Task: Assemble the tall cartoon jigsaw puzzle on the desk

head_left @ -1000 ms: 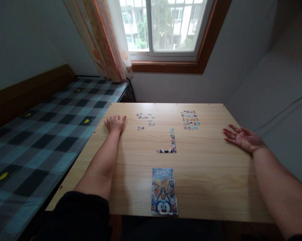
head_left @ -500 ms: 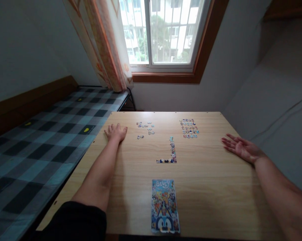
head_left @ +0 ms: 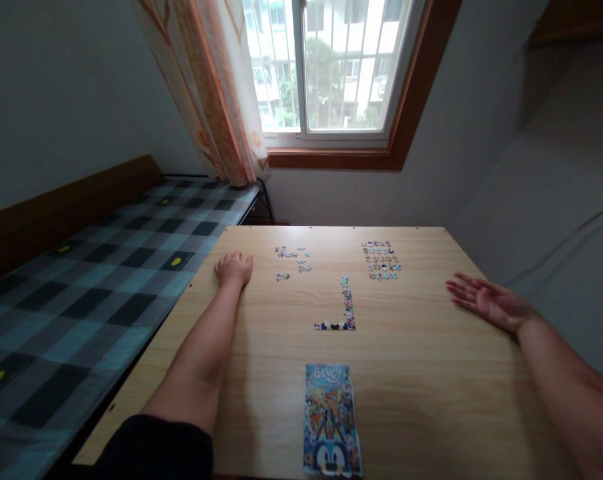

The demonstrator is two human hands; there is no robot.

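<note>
My left hand (head_left: 233, 269) rests palm down near the left table edge, fingers slightly bent and holding nothing. To its right lie several loose puzzle pieces (head_left: 290, 254). My right hand (head_left: 486, 301) lies palm up at the right table edge, its fingers stretched out and nothing in them. A joined L-shaped strip of puzzle pieces (head_left: 348, 303) sits mid-table between the hands, with a bottom row and a right-hand column. Behind it, rows of puzzle pieces (head_left: 381, 260) are laid out. Closer to me is an upright-facing picture sheet (head_left: 331, 417) with "Bluey" printed on top.
The light wooden table (head_left: 406, 373) reaches toward a barred window (head_left: 346, 73). A bed with a checked cover (head_left: 106, 267) stands along the left, beside an orange-patterned curtain (head_left: 216, 100). A wall (head_left: 556, 167) runs along the right side.
My left hand's fingers have drawn in from a wider spread. My right hand stays palm up at the edge. The whole view has shifted slightly, with things appearing lower; the pieces have not moved.
</note>
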